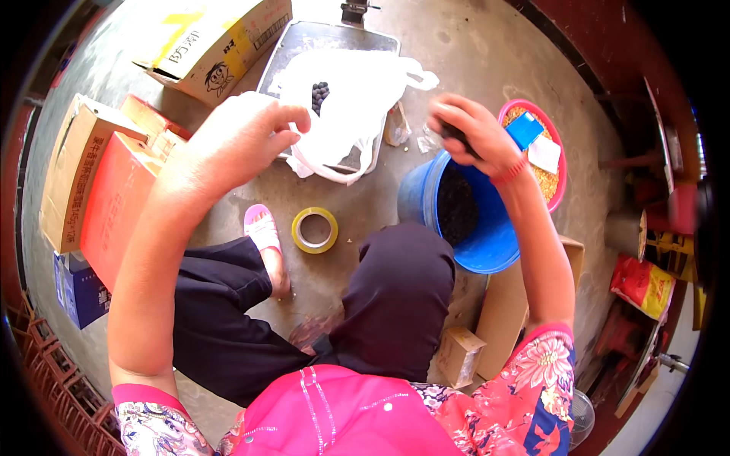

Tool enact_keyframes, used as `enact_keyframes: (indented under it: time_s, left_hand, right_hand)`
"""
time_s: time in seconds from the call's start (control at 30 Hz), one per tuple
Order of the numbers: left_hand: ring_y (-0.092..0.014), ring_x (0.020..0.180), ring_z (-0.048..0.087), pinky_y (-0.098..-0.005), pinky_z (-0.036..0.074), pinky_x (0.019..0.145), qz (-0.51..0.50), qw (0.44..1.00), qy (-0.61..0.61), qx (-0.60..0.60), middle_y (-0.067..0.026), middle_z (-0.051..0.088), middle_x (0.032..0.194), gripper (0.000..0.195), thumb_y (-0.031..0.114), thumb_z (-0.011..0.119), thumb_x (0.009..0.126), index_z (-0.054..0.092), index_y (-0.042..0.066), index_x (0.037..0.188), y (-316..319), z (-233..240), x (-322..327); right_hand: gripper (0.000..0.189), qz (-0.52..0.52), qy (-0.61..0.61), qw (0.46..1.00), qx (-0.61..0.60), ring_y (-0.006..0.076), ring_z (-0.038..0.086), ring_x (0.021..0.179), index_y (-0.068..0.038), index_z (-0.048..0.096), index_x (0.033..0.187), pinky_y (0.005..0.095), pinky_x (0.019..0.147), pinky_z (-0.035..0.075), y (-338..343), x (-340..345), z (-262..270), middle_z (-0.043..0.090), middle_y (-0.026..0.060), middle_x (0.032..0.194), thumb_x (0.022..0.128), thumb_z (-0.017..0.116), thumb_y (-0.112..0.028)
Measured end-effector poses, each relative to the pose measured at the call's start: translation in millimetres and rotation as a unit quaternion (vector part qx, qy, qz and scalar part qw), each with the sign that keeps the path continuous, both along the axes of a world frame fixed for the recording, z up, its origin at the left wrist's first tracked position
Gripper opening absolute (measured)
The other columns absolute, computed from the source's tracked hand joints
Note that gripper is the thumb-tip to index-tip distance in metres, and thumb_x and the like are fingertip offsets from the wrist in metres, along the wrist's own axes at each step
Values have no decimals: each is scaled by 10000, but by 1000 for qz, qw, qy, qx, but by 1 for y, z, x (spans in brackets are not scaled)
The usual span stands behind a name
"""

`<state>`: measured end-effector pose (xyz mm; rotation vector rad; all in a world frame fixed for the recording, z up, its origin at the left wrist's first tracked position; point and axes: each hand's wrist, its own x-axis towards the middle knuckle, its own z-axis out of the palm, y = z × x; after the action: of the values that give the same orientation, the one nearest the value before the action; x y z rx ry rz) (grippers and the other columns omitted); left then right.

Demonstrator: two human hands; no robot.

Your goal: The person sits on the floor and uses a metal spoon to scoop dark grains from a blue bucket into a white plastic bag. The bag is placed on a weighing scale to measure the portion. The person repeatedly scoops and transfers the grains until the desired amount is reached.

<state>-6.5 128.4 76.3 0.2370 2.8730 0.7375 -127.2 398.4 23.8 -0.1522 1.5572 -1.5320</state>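
Note:
My left hand (268, 128) is raised over the near left part of a white plastic bag (348, 97), its fingers bent and apart, with nothing seen in them. Small dark round pieces (320, 97) show in the bag, which lies on a dark metal-rimmed tray or low table (336, 37). My right hand (470, 128) is above the far rim of a blue plastic bucket (419, 191), its fingers curled around a dark lump (461, 139). Dark loose material (456, 205) lies in the bucket.
A roll of clear tape (315, 230) lies on the floor near my foot. Cardboard boxes (228, 62) stand at the left. A pink basin (559, 134) of yellow grain, with a blue object (524, 130) on it, stands right of the bucket. An open cardboard box (505, 313) is beside my knee.

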Motion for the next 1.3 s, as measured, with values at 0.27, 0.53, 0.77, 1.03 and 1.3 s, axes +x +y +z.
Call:
enact_keyframes:
  time_s: [0.27,0.53,0.77,1.03,1.3]
  left_hand:
    - [-308,706,579,-366,456,643,-21,999,23,-34,-165,589,703,163,163,561,745,614,46,845,4,11,11]
    - [-319,790,575,-392,458,683,6,999,-30,-44,-176,592,806,298,192,575,732,555,32,982,-18,5,24]
    - [-320,797,577,-392,460,683,30,995,-77,-63,-168,596,815,272,237,571,741,568,23,911,-30,3,31]
    - [-295,843,582,-372,465,719,49,994,-74,-69,-160,605,857,286,253,578,743,583,32,925,-42,2,39]
    - [-282,872,582,-352,464,754,45,995,-37,-79,-145,612,891,329,268,603,720,600,52,968,-49,8,40]
  right_hand:
    - [213,298,99,928,202,78,478,507,-12,543,870,199,367,354,-174,-56,-87,536,45,708,749,575,-184]
    - [209,315,208,871,315,114,513,546,-23,577,864,221,418,395,-212,-42,-133,565,54,727,739,570,-189]
    - [212,279,273,858,334,144,543,580,-32,608,859,240,462,430,-199,-37,-119,591,62,743,730,566,-194]
    - [220,296,317,832,347,175,573,614,-41,638,854,259,507,465,-174,-28,-62,616,69,760,721,562,-199]
    - [221,234,480,776,337,163,544,558,-27,628,688,294,553,421,-124,16,47,580,96,592,749,530,-215]
